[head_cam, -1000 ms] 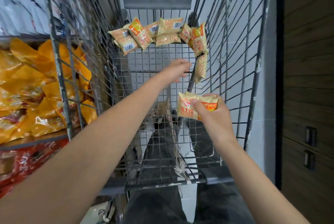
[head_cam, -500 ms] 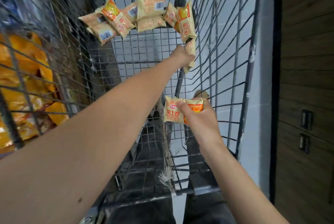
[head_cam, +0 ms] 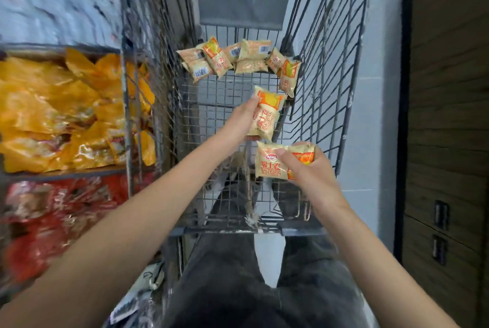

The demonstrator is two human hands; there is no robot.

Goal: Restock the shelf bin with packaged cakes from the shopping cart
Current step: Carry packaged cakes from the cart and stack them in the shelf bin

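Note:
Inside the wire shopping cart [head_cam: 328, 68], my left hand [head_cam: 242, 121] grips a cream-and-orange packaged cake [head_cam: 267, 113], lifted above the cart floor. Closer to me and to the right, my right hand [head_cam: 309, 171] holds a second packaged cake [head_cam: 272, 163] by its right end. Several more cake packs [head_cam: 238, 59] lie piled at the cart's far end, and one pack [head_cam: 288, 77] leans against the right wall. The shelf bin [head_cam: 68, 113] with yellow packets stands to the left of the cart.
A lower shelf with red packets [head_cam: 53, 222] sits under the yellow bin, and white packets [head_cam: 53, 2] fill the shelf above. A dark wooden cabinet [head_cam: 447, 116] stands on the right. My legs show beneath the cart's near end.
My left hand reached to the cart's far right, took hold of a cake pack and has drawn it back toward me. My right hand kept its pack and barely moved.

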